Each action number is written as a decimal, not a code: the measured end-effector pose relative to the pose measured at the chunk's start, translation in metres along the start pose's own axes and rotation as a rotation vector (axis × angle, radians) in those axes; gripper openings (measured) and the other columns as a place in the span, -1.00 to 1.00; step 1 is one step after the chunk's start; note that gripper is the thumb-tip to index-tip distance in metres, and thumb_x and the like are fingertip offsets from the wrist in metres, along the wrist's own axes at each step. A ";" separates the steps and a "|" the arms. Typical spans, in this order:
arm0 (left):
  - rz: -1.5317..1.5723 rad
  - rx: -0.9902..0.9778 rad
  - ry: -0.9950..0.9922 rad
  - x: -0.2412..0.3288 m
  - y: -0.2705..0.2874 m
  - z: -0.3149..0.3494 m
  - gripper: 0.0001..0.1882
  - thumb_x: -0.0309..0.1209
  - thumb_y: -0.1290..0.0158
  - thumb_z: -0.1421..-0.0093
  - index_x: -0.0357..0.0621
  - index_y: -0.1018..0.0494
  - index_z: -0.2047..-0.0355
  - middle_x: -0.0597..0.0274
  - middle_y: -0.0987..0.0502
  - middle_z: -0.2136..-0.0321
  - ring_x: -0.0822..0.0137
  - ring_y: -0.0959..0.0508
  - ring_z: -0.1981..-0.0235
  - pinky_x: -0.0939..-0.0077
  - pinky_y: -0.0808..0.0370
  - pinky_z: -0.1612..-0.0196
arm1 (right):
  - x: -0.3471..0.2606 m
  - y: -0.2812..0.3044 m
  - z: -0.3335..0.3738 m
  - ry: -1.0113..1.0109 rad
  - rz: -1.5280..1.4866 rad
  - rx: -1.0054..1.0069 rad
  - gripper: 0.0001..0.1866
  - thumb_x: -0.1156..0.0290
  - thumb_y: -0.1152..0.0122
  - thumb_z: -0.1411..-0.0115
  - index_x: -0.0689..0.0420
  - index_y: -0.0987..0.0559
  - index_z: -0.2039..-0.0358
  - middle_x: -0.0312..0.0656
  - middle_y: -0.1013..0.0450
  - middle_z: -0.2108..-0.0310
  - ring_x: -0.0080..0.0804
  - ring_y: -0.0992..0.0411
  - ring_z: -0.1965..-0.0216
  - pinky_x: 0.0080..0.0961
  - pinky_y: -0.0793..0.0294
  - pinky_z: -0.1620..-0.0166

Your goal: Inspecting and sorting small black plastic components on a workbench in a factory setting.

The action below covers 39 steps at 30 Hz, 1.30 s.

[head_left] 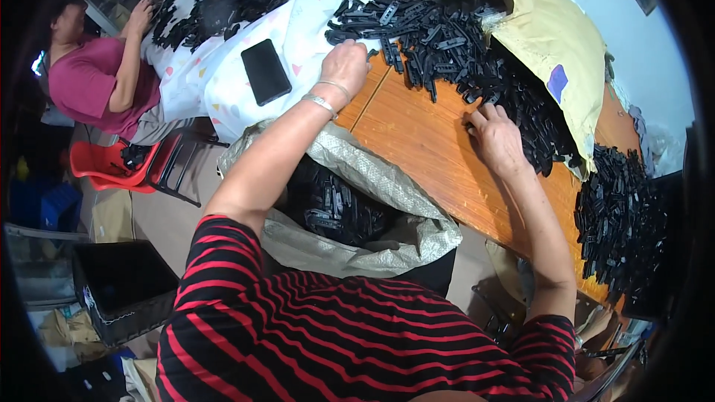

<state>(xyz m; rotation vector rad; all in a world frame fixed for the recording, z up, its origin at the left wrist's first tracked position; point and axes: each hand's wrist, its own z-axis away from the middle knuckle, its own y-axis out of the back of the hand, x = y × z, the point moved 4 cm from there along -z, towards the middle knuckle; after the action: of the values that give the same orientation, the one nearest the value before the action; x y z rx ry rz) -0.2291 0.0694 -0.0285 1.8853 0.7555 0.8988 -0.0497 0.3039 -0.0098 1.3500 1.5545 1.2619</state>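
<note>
A heap of slim black plastic clips [447, 41] spreads over the wooden table [417, 123] in front of me. At the heap's left end my left hand [346, 71] is closed, knuckles up; its fingers hide what they hold. My right hand [497, 140] is at the heap's near right edge, with bent fingers pinching a dark clip that is mostly covered by the hand. Below the table edge, between my arms, a woven sack [365, 160] gapes with black clips [335, 208] inside.
A yellow paper sack [573, 37] lies open over the heap. More black parts [618, 216] lie at right. A phone [266, 72] rests on the patterned white cloth [216, 74]. At left are another person [97, 74], a red chair [100, 160] and a black crate [123, 283].
</note>
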 end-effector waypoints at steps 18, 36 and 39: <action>1.441 -0.342 0.463 0.033 0.013 0.068 -0.76 -0.49 0.01 -0.30 -0.30 -0.39 0.04 0.14 -0.57 0.31 0.43 -0.62 0.40 0.71 -0.57 0.39 | -0.064 0.052 -0.010 -0.001 -0.431 0.130 -0.71 0.59 -0.23 -0.02 0.15 -0.53 0.19 -0.06 -0.44 0.36 -0.03 -0.48 0.36 -0.22 -0.48 0.34; 1.408 -0.290 0.212 0.065 0.038 0.091 -0.68 -0.60 -0.09 -0.19 -0.33 -0.41 0.02 0.26 -0.57 0.29 0.53 -0.61 0.33 0.76 -0.54 0.29 | -0.083 0.063 -0.032 0.072 -0.517 0.325 -0.73 0.54 -0.26 -0.09 0.15 -0.58 0.15 -0.10 -0.46 0.27 -0.14 -0.52 0.31 -0.37 -0.53 0.30; 1.402 -0.252 0.162 0.067 0.039 0.091 -0.69 -0.62 -0.07 -0.19 -0.37 -0.40 0.03 0.21 -0.58 0.29 0.49 -0.62 0.35 0.72 -0.56 0.28 | -0.091 0.063 -0.034 0.081 -0.512 0.319 -0.73 0.54 -0.26 -0.09 0.15 -0.59 0.15 -0.11 -0.46 0.28 -0.16 -0.52 0.32 -0.37 -0.53 0.33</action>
<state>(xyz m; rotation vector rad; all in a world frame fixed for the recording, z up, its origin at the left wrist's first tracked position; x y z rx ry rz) -0.1118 0.0645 -0.0053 1.9656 -0.7625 1.8514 -0.0451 0.2060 0.0524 0.9892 2.0570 0.7815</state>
